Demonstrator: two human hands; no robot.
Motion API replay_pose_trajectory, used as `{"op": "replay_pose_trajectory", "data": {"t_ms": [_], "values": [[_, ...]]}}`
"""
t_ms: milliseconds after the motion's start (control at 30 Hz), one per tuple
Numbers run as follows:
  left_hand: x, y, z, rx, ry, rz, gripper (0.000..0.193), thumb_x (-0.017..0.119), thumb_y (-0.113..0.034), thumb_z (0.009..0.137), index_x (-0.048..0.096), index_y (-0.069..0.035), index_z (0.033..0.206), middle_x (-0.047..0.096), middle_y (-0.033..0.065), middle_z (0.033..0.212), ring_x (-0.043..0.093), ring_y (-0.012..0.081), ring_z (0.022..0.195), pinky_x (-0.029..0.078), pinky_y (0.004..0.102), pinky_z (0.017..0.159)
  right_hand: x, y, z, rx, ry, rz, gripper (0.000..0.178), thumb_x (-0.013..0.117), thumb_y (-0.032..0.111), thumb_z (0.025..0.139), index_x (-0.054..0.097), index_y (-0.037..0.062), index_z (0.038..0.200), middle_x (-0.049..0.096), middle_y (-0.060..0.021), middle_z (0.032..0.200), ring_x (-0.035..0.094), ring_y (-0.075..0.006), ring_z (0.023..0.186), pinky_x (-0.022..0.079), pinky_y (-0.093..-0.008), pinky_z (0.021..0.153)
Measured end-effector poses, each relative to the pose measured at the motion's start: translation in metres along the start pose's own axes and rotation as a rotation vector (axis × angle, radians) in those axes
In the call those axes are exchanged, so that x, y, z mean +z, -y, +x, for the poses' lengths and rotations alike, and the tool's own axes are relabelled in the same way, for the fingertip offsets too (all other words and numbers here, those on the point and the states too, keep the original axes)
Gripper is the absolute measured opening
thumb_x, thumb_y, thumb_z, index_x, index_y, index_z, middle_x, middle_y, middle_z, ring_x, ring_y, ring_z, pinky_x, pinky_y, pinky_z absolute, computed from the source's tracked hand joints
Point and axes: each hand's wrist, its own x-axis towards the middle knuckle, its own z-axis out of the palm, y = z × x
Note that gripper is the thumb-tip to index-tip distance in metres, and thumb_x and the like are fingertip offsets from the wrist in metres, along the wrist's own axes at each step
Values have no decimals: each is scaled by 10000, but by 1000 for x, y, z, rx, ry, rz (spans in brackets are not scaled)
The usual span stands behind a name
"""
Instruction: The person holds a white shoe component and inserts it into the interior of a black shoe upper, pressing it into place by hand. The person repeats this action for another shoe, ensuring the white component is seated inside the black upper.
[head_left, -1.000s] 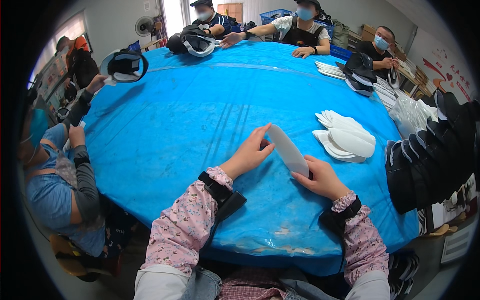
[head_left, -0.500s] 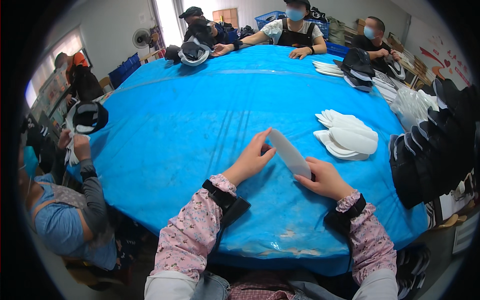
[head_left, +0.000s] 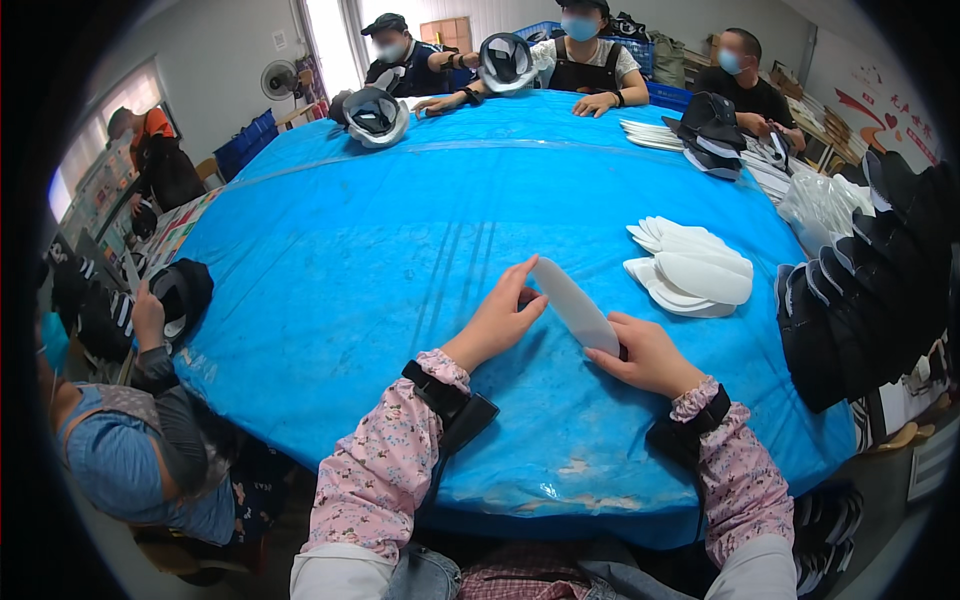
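Observation:
A thin white elongated piece with rounded ends (head_left: 575, 300) is held slanted above the table, its far end to the left. My left hand (head_left: 498, 318) is closed at that far end, fingertips against its edge. Pinching the near end between thumb and fingers is my right hand (head_left: 652, 355). Part of the right fingers is hidden behind the piece. To the right of my hands lies a fanned pile of similar white pieces (head_left: 705, 278) on the blue-covered table (head_left: 350, 270).
Stacked black items with grey edges (head_left: 850, 300) line the right edge, near a clear plastic bag (head_left: 825, 205). More black items (head_left: 712, 130) sit at the far right. Co-workers sit around the table, one at left handling a black round item (head_left: 185, 300).
My hands and the white piece stay almost still. At the far side, a person now lifts a black-and-white round item. The left co-worker's arm and black item have shifted lower.

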Motion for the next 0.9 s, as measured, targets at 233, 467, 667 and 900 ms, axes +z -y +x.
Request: {"op": "replay_pose_trajectory", "data": {"t_ms": [233,467,667,900], "values": [[1,2,0,42,-28,5,598,550,-142,873,248,-8,1371,393,152,1239,563,191,946,457,302,838,-1,1,0,15,8,-1,272,628,234,812,613,20,979,575,-98,889,570,-247,679,452,-318,598],[0,-1,0,-10,-8,3,594,547,-157,889,245,-55,1391,374,138,1284,535,194,1011,435,313,885,-1,0,0,0,0,-6,280,623,243,820,609,22,991,576,-98,886,570,-242,674,450,-316,593],[0,-1,-1,-6,-10,13,589,544,-161,891,248,-50,1388,385,137,1263,535,192,1004,432,312,885,-1,1,0,21,11,-7,290,618,246,825,602,23,1010,584,-100,896,573,-240,679,452,-314,599],[0,-1,0,-1,-1,9,585,542,-156,892,248,-49,1386,382,136,1267,537,190,1004,434,309,885,2,-1,0,-5,-53,23,242,596,273,833,612,47,917,564,-88,821,562,-259,649,444,-349,580]]}}
